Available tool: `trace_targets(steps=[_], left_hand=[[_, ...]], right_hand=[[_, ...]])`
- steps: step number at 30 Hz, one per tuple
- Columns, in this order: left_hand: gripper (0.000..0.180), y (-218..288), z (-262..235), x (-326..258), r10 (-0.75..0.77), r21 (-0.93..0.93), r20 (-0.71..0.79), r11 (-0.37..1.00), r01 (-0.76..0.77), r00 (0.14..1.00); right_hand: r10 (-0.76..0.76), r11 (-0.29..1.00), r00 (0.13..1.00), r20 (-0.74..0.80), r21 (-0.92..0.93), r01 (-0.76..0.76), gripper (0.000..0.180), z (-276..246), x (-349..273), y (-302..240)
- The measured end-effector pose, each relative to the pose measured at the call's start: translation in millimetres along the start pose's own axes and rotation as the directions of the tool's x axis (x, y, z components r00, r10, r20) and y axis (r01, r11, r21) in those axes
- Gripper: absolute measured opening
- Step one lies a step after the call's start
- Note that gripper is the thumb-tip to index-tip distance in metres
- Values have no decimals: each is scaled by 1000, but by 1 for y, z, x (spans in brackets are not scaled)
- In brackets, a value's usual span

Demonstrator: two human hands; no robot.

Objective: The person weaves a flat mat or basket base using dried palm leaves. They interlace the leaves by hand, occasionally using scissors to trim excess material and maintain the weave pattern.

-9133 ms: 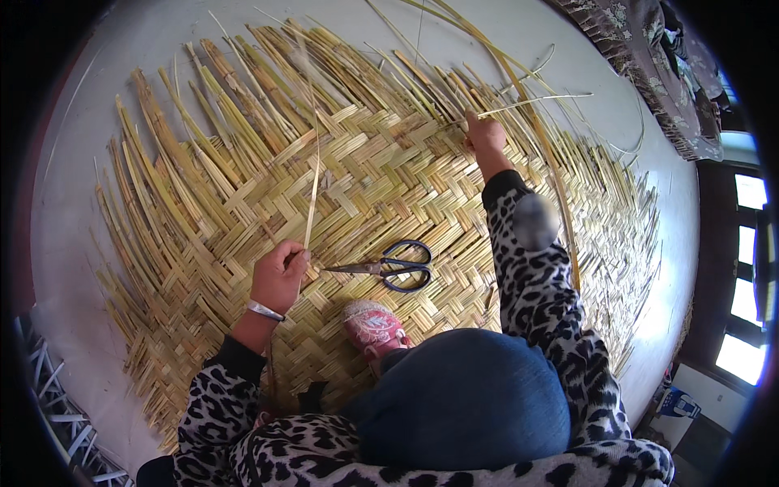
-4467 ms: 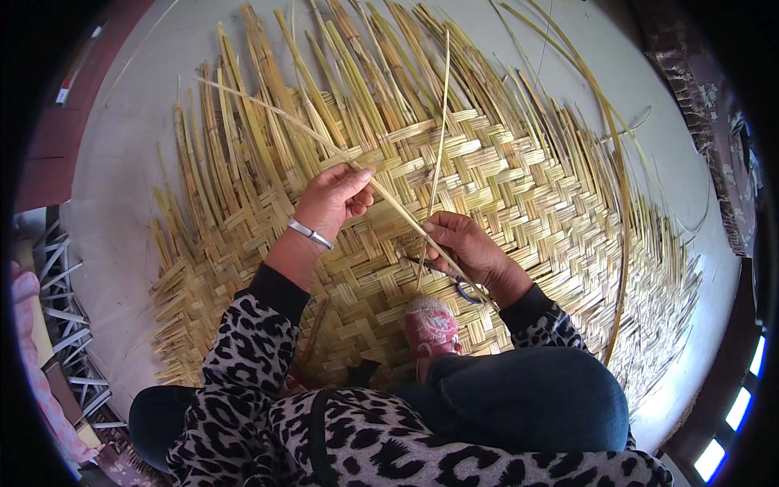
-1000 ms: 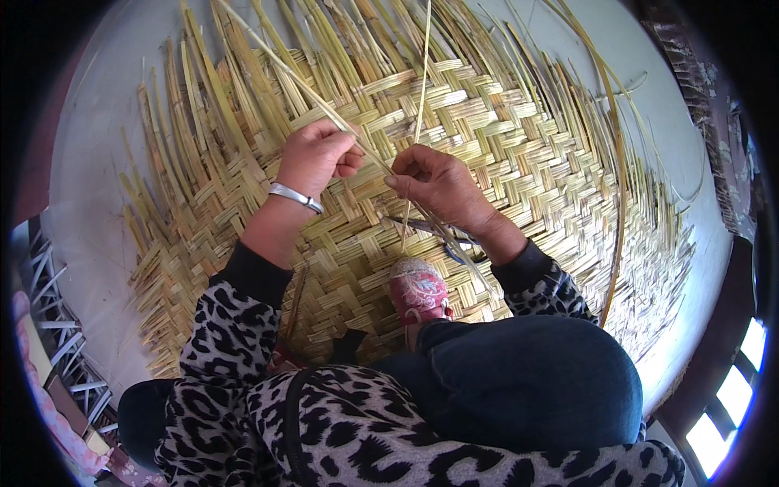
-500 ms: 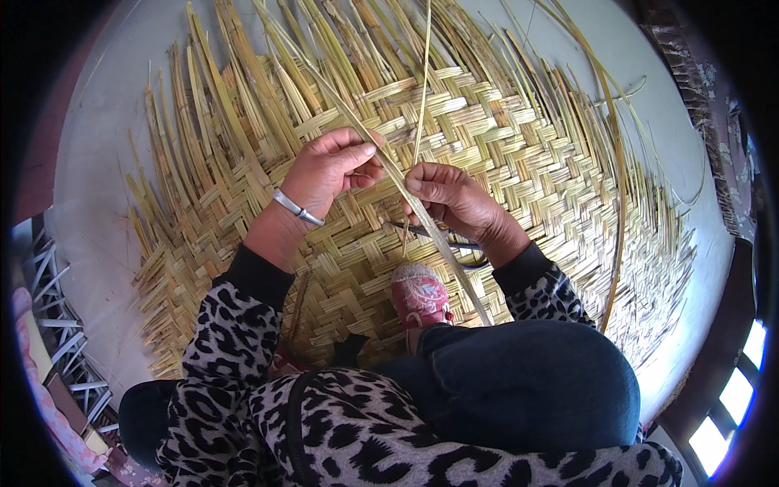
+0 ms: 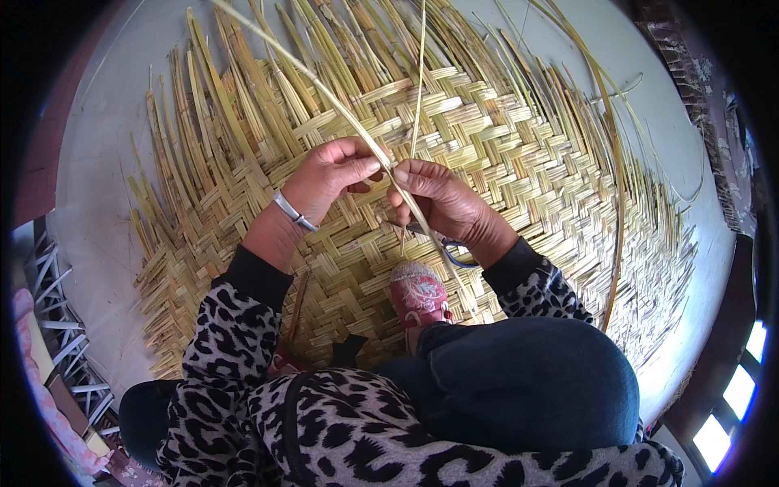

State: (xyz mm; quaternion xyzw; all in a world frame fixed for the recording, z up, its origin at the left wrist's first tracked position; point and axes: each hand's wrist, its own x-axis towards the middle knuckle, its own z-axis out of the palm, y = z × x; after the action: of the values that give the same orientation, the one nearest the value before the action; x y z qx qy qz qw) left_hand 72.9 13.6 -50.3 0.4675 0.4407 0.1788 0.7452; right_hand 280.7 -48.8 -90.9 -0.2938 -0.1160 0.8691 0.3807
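A long pale reed strip (image 5: 312, 79) runs slantwise from the far left down between my hands toward my shoe. My left hand (image 5: 331, 176), with a silver bangle at the wrist, pinches the strip between thumb and fingers. Close beside it, my right hand (image 5: 438, 199) pinches the same strip slightly lower down. A second thin strip (image 5: 420, 81) stretches from the far side to behind my right hand. Under both hands spreads a woven reed mat (image 5: 349, 268) in a zigzag pattern. Below my right hand a dark tool with a blue loop (image 5: 462, 261) lies partly hidden.
My pink shoe (image 5: 418, 296) rests on the mat. Loose, unwoven reed ends (image 5: 243, 81) fan out along the mat's far edge. One long brown strip (image 5: 618, 203) crosses the right side. Pale floor (image 5: 93, 203) surrounds the mat, and a white rack (image 5: 69, 333) stands at left.
Both hands have drawn closer together, the right moving left. The strip between them has turned edge-on, looks narrower, and its far end has swung left.
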Motion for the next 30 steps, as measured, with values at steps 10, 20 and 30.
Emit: trace_targets(steps=[10, 20, 30], left_hand=[[21, -1, -2, 0, -41, -75, -65, 996, 36, 997], [32, -14, 6, 7, 25, 118, -316, 993, 13, 949], [27, -24, 4, 9, 152, 227, -416, 972, -60, 897]], right_hand=[[-24, 996, 999, 35, -88, 27, 13, -8, 8, -3], [-164, 809, 983, -80, -581, 88, 15, 4, 8, -8], [-98, 789, 983, -153, -615, -17, 13, 14, 7, -4]])
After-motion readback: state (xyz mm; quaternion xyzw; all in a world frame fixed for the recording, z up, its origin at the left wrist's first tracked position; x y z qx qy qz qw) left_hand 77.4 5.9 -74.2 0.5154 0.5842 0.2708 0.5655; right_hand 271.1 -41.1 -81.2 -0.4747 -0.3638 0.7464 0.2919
